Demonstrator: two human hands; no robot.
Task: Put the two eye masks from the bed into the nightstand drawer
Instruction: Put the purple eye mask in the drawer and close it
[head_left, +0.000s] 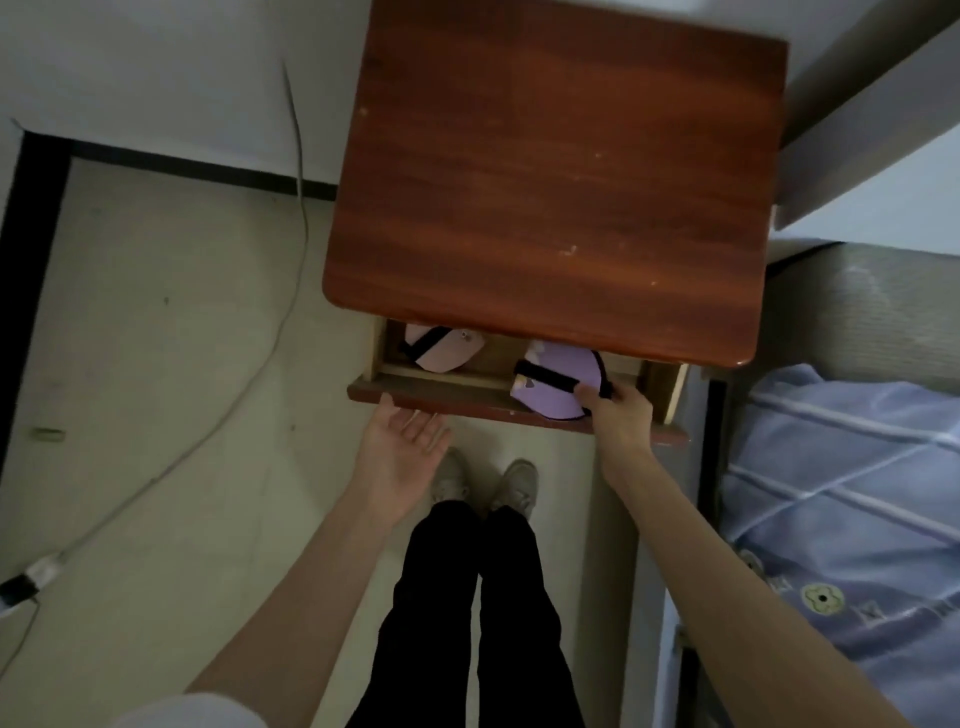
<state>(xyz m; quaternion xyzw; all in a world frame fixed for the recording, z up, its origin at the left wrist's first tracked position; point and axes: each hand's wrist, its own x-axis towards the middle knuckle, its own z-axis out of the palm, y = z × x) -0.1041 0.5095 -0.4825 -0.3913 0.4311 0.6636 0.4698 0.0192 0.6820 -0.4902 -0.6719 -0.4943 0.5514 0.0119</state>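
The nightstand (561, 171) has a reddish wooden top, and its drawer (467, 399) is pulled partly out below it. A pink eye mask (447, 353) with a black strap lies in the drawer's left part, half hidden under the top. A purple eye mask (558, 382) with a black strap rests over the drawer's front edge on the right. My right hand (621, 415) pinches its right end. My left hand (402, 449) is open, palm up, with its fingertips at the drawer front's left lower edge.
The bed (852, 499) with a blue patterned cover lies close on the right. A white cable (249, 374) trails across the pale floor on the left to a plug (31, 577). My legs and shoes (488, 488) stand right before the drawer.
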